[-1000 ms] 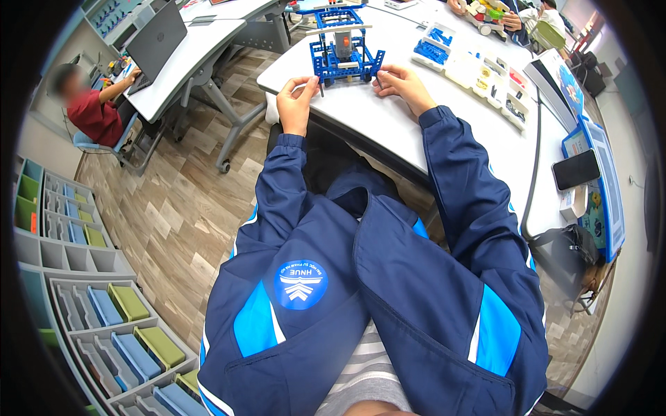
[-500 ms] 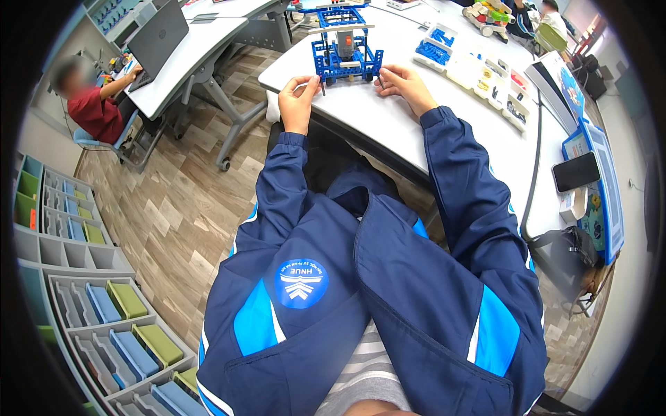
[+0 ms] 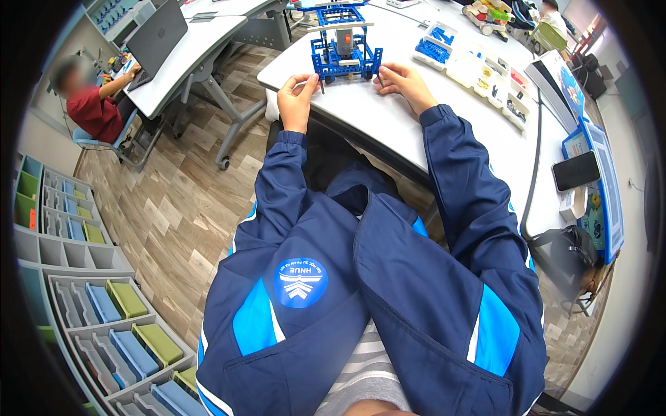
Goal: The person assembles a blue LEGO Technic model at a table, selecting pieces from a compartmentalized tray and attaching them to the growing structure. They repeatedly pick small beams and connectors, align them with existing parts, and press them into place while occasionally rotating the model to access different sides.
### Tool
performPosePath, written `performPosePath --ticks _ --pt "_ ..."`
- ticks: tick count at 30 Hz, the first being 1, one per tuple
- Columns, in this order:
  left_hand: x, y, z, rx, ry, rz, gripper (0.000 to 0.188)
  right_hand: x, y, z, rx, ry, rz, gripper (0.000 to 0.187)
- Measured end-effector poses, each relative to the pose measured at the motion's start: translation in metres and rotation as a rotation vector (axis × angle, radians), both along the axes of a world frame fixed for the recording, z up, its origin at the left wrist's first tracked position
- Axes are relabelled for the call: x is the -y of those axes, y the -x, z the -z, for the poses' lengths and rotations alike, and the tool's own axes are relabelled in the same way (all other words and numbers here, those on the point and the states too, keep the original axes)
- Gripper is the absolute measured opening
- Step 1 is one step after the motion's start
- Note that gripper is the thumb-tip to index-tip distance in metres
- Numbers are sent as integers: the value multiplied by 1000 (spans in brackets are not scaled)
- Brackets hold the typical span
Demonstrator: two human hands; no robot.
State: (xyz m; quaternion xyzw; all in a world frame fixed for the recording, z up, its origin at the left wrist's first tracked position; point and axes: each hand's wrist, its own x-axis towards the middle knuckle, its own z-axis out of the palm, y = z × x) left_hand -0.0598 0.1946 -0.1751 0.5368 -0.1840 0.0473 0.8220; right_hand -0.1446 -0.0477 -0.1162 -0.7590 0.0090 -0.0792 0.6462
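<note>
A blue brick-built model with a grey block in its frame stands on the white table in front of me. My left hand is at the model's front left corner, with thumb and fingers pinched on a thin dark axle. At the front right corner, the fingertips of my right hand close on another short dark axle. Both navy jacket sleeves reach up from the lower edge.
A white sorting tray of small parts lies right of the model. A black phone and a blue-edged booklet lie at the table's right end. A person in red sits at a laptop. Bin shelves stand lower left.
Both hands stay at the model's front corners. The left hand has edged slightly closer to the model; the model has not moved.
</note>
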Motion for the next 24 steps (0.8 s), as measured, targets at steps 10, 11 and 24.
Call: performPosePath --ticks 10,11,24 --pt "0 -1 1 1 9 6 19 0 0 1 3 10 16 39" --pt "0 -1 2 1 5 0 19 0 0 1 -1 1 10 39" --pt "-1 -1 1 -15 25 20 19 2 1 -2 -20 -66 23 41"
